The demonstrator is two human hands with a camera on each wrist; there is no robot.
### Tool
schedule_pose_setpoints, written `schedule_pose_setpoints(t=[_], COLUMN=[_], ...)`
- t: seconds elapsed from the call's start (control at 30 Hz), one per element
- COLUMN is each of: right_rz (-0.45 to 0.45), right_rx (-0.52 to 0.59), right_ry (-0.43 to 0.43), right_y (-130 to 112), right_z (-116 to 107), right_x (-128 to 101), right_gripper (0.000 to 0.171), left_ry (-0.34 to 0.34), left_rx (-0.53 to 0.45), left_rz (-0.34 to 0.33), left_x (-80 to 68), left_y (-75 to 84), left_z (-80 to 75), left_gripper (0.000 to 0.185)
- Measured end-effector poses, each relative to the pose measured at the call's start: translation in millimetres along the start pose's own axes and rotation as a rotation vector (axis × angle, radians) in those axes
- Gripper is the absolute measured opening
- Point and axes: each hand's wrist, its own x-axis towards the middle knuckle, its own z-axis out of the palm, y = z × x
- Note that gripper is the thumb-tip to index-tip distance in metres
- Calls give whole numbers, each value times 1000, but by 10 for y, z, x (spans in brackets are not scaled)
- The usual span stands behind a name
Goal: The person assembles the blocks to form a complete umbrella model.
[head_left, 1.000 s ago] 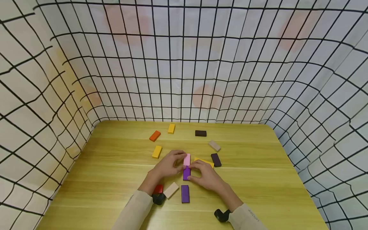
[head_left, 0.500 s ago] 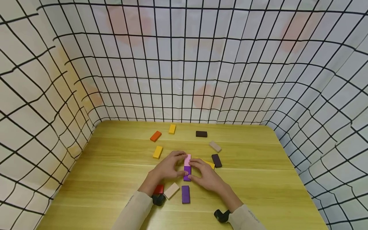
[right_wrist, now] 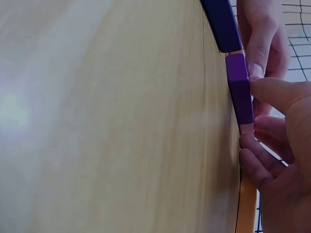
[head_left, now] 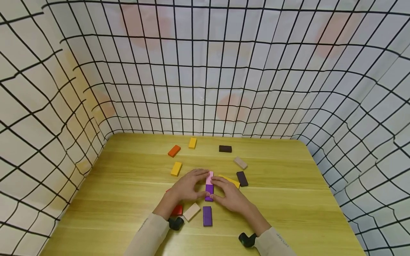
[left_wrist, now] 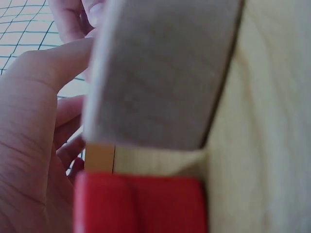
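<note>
Between our two hands lie the purple block [head_left: 209, 192] and the pink block [head_left: 209, 177], end to end on the table [head_left: 288, 199]. Our left hand [head_left: 189, 185] and right hand [head_left: 229, 193] pinch them from opposite sides, apparently to square the row. A second purple block [head_left: 207, 216] lies just nearer us, in line. A beige block [head_left: 191, 211] and a red block [head_left: 176, 210] sit beside the left wrist.
</note>
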Motion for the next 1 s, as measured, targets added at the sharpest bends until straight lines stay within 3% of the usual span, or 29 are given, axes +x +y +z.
schedule_pose_setpoints(t=[0.57,1.0], right_rz=[-62,-90], right_rx=[52,71], right_ry=[35,-31], right_y=[-33,-179], right_z=[-34,-14], right_x=[-175,-431], right_gripper=[51,66], left_ry=[-22,-17], left_rx=[-47,-56], left_rz=[-65,-81], left_x=[-31,-23], left_y=[57,33], left_z=[-62,-20], left_gripper=[80,79])
